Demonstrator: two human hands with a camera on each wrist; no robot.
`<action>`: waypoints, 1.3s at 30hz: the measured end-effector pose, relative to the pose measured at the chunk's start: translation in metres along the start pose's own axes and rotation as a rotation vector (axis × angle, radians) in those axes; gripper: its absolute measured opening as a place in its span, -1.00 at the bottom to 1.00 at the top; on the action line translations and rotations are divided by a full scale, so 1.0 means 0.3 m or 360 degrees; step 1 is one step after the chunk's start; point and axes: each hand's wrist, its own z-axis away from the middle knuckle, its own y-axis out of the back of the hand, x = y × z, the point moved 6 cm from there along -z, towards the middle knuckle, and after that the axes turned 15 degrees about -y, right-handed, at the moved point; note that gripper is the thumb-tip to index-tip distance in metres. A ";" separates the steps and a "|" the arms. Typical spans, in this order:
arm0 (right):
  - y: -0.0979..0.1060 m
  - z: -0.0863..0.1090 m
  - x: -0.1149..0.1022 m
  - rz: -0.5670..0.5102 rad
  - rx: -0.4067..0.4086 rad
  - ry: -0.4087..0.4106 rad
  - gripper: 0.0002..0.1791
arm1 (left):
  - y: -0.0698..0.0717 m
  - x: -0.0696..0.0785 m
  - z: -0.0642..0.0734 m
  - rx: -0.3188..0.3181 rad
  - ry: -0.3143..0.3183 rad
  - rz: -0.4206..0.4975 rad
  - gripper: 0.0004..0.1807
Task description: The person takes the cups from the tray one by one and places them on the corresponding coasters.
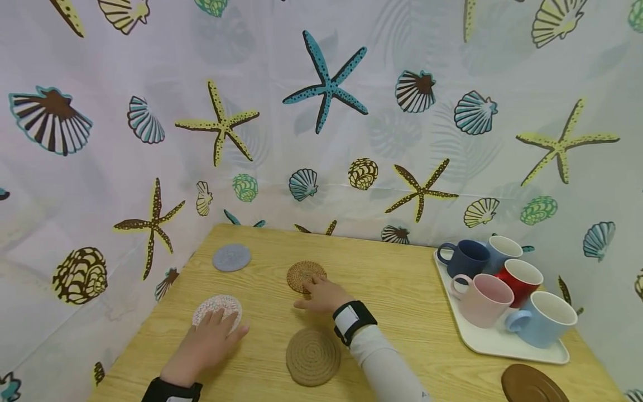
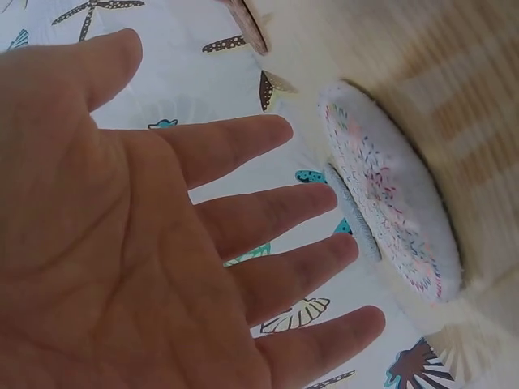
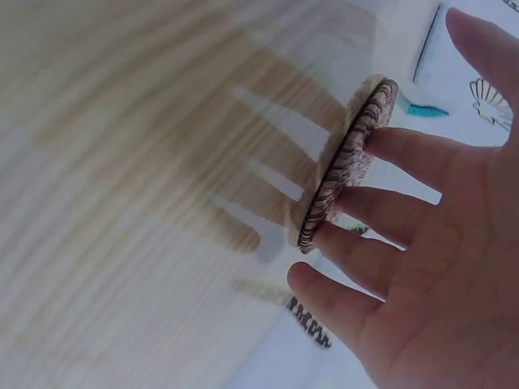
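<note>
Touching the woven coaster, no grip taken

Right hand (image 1: 323,296): fingers extended and spread, fingertips against the woven coaster (image 1: 303,272), nothing grasped. The coaster lies inward from the middle of the worktop's (image 1: 392,285) far edge.

Left hand (image 1: 207,343): fingers extended over the speckled coaster (image 1: 220,303) near the left edge, holding nothing; contact cannot be confirmed.

Beyond: a coiled mat (image 1: 313,357) lies just beside the right sleeve (image 1: 384,360); a grey-blue coaster (image 1: 231,257) is near the far left corner; a tray (image 1: 479,340) of mugs (image 1: 482,304) stands along the right edge.

Assessed risks: a one-sided push could skid the woven coaster; a lowered forearm could drag the mat.
</note>
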 end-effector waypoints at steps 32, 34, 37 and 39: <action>0.005 -0.181 -0.189 -0.0058 0.0103 0.0069 -0.08 | -0.033 0.013 0.043 -0.0053 0.0116 -0.0001 -0.13; 0.039 -0.146 -0.195 -0.0092 0.0113 0.0126 -0.09 | -0.032 0.022 0.040 -0.0036 0.0088 -0.0028 -0.14; 0.077 -0.094 -0.196 -0.0076 0.0134 0.0192 -0.09 | -0.032 0.044 0.030 -0.0014 0.0038 -0.0041 -0.15; 0.094 -0.065 -0.195 -0.0029 0.0160 0.0223 -0.10 | -0.036 0.061 0.021 -0.0014 0.0008 -0.0031 -0.15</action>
